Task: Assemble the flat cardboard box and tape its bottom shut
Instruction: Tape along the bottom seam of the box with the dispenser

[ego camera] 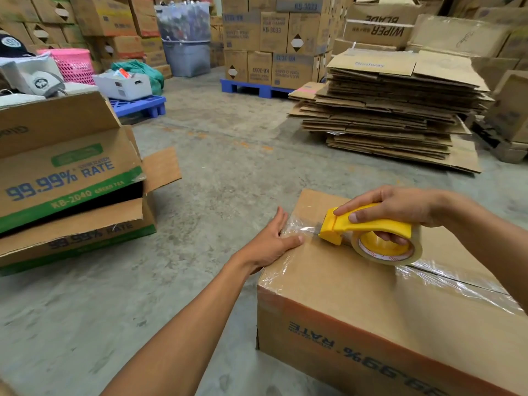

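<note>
A brown cardboard box (337, 284) stands upside down on the floor at the lower right, its print inverted. Clear tape (457, 281) runs along the seam of its closed flaps, from the right side to the left edge. My right hand (400, 207) grips a yellow tape dispenser (368, 232) with a clear tape roll, pressed onto the box top near the left end of the seam. My left hand (274, 241) lies flat against the box's left edge, thumb on the tape end there.
Two opened boxes (71, 178) with green print are stacked at the left. A tall pile of flattened cardboard (394, 110) sits at the back right. Blue pallets (257, 88) with stacked cartons, a pink basket (75, 64) and a grey bin stand behind. Bare concrete floor lies between.
</note>
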A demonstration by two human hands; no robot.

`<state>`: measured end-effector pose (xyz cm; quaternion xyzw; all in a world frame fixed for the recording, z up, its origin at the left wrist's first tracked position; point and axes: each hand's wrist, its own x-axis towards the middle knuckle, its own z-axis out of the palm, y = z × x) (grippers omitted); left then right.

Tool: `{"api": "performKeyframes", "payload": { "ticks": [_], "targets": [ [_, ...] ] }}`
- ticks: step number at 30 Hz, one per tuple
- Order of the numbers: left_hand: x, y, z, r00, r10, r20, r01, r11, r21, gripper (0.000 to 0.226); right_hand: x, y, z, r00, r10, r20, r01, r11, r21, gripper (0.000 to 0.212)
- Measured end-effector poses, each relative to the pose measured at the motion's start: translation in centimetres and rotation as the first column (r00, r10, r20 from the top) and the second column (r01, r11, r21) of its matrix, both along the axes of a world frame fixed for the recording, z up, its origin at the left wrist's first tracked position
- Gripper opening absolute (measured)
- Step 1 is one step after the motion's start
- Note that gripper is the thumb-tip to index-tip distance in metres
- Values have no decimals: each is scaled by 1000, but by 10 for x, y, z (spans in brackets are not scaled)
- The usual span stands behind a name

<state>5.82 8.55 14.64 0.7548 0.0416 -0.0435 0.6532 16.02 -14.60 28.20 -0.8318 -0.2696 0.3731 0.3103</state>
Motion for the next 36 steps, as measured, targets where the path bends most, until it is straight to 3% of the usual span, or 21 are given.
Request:
{"api": "performKeyframes", "payload": {
  "ticks": [6,7,9,12,16,20,28,36],
  "targets": [
    [-2,4,-4,998,-26,-48,23,998,-64,90,1,-2,0,1000,4,-3,-4,1000,-5,30],
    [-2,3,-1,998,-31,-47,31,1000,1,90,1,-1,0,1000,5,1,-5,1000,-5,30],
    [-3,3,7,999,-34,19,27,957,288,89,0,-1,1,1000,4,12,-4,1000,-2,29],
    [-5,-2,18,972,-134,191,-29,743,669,87,1,-1,0,1000,6,20,-6,1000,-1,27],
    [-6,-25,21,957,-255,139,23,544,839,88,2,-1,0,1000,12,20,-12,1000,2,30],
    [-8,-35,9,971,-213,110,-7,433,901,92,4,-1,-1,1000,29,3,-29,999,-16,32],
    [-8,-35,9,974,-203,96,-8,398,917,91,9,1,3,993,89,-83,-96,991,-94,37],
    [-12,-40,14,980,-192,45,29,367,930,86,4,-74,4,997,-25,-75,12,986,-164,38]
  ]
}}
